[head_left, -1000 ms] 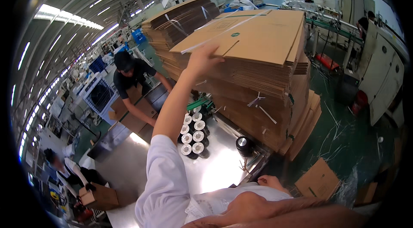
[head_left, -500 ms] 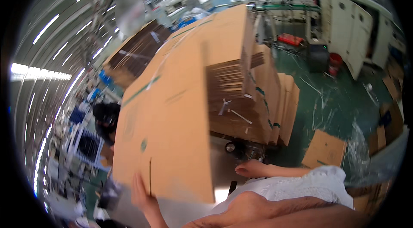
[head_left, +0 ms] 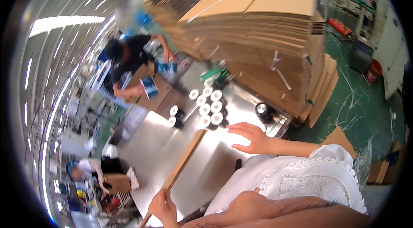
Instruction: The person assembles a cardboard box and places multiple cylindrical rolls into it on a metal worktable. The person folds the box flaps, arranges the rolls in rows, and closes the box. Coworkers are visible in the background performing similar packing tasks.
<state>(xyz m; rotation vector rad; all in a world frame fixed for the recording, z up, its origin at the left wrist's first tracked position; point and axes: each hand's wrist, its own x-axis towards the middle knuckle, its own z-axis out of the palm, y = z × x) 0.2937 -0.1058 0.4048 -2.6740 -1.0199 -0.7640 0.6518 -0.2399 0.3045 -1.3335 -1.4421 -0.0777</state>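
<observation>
My left hand [head_left: 163, 207] grips the lower end of a flattened cardboard carton [head_left: 184, 158], seen almost edge-on as a long narrow strip over the metal table. My right hand [head_left: 251, 138] is open above the table, fingers spread and holding nothing. It is beyond the carton's far end and apart from it. Just past that hand stand several dark cylinders with white round tops [head_left: 204, 108], grouped on the shiny metal table [head_left: 142, 150]. A black cylinder with a silver top [head_left: 263, 111] stands near the table's right edge.
A tall stack of flat cartons [head_left: 262, 47] rises beyond the table. Across it a person in dark clothes [head_left: 131, 58] handles blue packs beside an open carton [head_left: 161, 92]. Another person [head_left: 92, 170] is at far left with a box. Strap scraps litter the green floor [head_left: 340, 64].
The carton has turned from broad face toward me to edge-on and come lower, uncovering the table, cylinders and co-worker. My right hand has reached forward and spread its fingers. The view has shifted.
</observation>
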